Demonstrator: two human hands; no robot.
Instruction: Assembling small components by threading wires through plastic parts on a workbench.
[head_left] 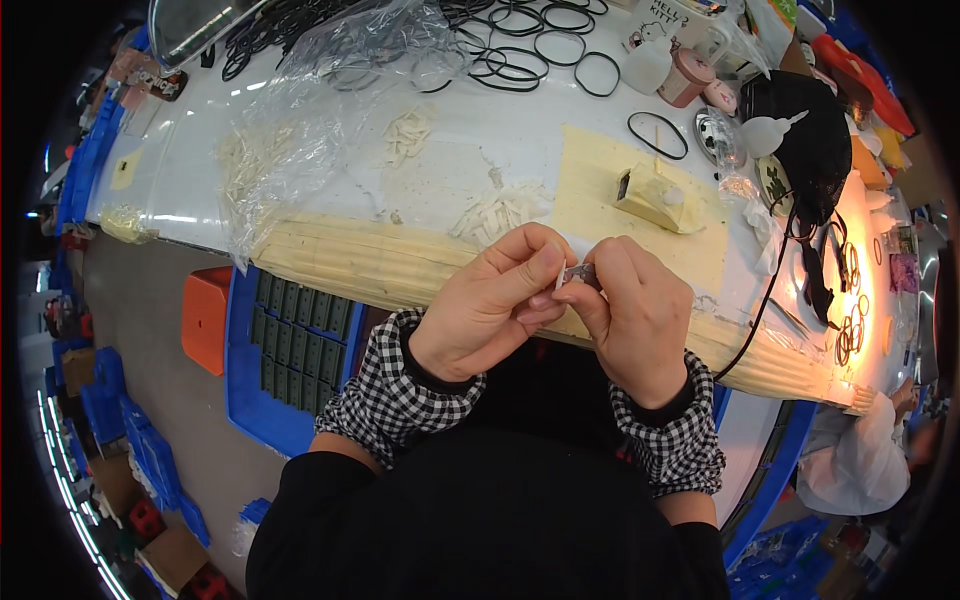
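My left hand (490, 305) is closed, pinching a thin white strip (560, 275) between thumb and fingertips. Close against it, my right hand (640, 315) is also closed, gripping a small grey metallic piece (582, 274) between thumb and forefinger. The two small things meet or nearly meet; my fingers hide most of both, so their exact kind does not show. Both hands are held over the near edge of the white table (440, 200). Just beyond them lies a loose heap of white strips (497, 215).
A yellow block (660, 203) sits on a yellow sheet (590, 160). Black rings (515, 65) and a clear plastic bag (330, 110) cover the far side. Cups, bottles and a black bag (800, 130) crowd the right. Below left are a blue crate (240, 370) and orange stool (205, 320).
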